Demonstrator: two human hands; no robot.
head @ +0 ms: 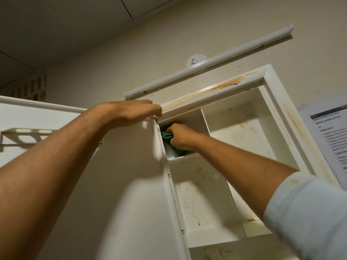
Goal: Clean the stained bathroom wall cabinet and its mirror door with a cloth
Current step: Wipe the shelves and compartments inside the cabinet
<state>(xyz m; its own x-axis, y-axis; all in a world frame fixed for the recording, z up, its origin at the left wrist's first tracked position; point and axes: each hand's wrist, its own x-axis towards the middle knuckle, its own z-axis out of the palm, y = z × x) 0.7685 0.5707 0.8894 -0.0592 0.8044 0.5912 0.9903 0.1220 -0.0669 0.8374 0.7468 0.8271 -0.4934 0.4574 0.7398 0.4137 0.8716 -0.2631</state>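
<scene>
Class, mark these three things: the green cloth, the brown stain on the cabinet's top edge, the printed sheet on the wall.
green cloth [166, 136], head view, its bright upper fold.
brown stain [230, 84], head view, its darkest stretch.
printed sheet [330, 134], head view, middle of the text.

Green cloth [166, 136] in right hand [181, 136]. White cabinet [244, 132] around it, rust-brown streaks. White door [122, 184] below left hand [131, 113].
</scene>
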